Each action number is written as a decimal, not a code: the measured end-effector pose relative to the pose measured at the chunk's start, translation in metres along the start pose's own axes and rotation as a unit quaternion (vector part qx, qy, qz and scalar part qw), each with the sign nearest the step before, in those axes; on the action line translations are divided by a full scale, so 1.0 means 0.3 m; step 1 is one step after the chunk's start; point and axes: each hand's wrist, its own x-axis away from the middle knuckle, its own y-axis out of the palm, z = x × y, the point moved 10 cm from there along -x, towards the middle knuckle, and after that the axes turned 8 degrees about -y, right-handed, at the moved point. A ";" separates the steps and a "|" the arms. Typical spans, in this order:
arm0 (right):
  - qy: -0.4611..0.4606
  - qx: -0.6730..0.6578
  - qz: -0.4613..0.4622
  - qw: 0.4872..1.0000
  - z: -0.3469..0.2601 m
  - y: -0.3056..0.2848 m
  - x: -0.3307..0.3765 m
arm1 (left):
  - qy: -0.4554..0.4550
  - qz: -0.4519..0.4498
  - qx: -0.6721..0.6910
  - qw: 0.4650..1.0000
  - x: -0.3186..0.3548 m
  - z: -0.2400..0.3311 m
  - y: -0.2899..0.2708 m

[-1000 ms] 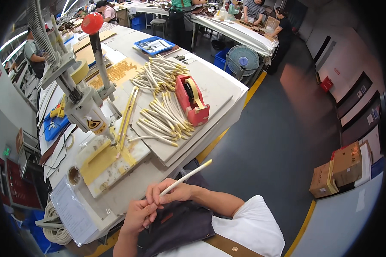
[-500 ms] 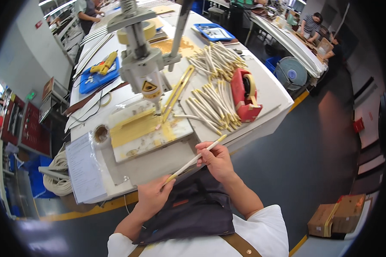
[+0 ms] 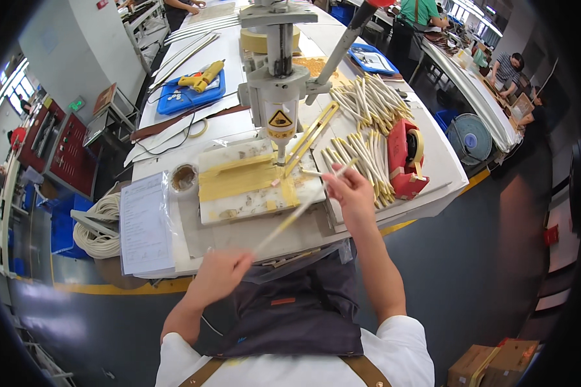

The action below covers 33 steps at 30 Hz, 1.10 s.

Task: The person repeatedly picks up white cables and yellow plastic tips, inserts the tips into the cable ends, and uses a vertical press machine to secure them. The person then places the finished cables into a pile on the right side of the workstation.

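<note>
My left hand (image 3: 223,276) is closed round the lower end of a slim white cord piece (image 3: 271,237) with yellow on it. Motion blurs this piece as it slants up to the right over the bench edge. My right hand (image 3: 354,193) pinches a pale length of cord whose yellowish tip sticks out above the fingers; whether it is the same piece, I cannot tell. Beyond that hand lie many similar yellow-tipped cord pieces in a near bundle (image 3: 363,158) and a far bundle (image 3: 368,100). A red tape dispenser (image 3: 407,161) stands against the near bundle.
A grey press (image 3: 277,84) with a lever stands over a white block (image 3: 232,209) covered partly with yellow tape. Left of it are a small round pot (image 3: 184,177), a printed sheet (image 3: 145,226) and a blue tray (image 3: 181,102) holding a yellow glue gun (image 3: 203,77). Coiled white cord (image 3: 100,229) sits lower left.
Both hands have moved up and away from my body, the right one farther, toward the near bundle. The cord piece, sharp between both hands before, is now blurred. My view has shifted slightly left.
</note>
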 end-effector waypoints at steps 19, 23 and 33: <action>-0.154 0.445 0.053 0.880 0.075 0.145 -0.325 | 0.063 0.232 -0.125 0.963 -0.278 -0.091 -0.028; -0.297 0.590 0.029 0.750 0.073 0.190 -0.298 | 0.060 0.218 -0.121 0.967 -0.289 -0.096 -0.027; -0.311 0.689 -0.040 0.653 0.108 0.277 -0.263 | 0.083 0.222 -0.087 0.968 -0.279 -0.088 -0.023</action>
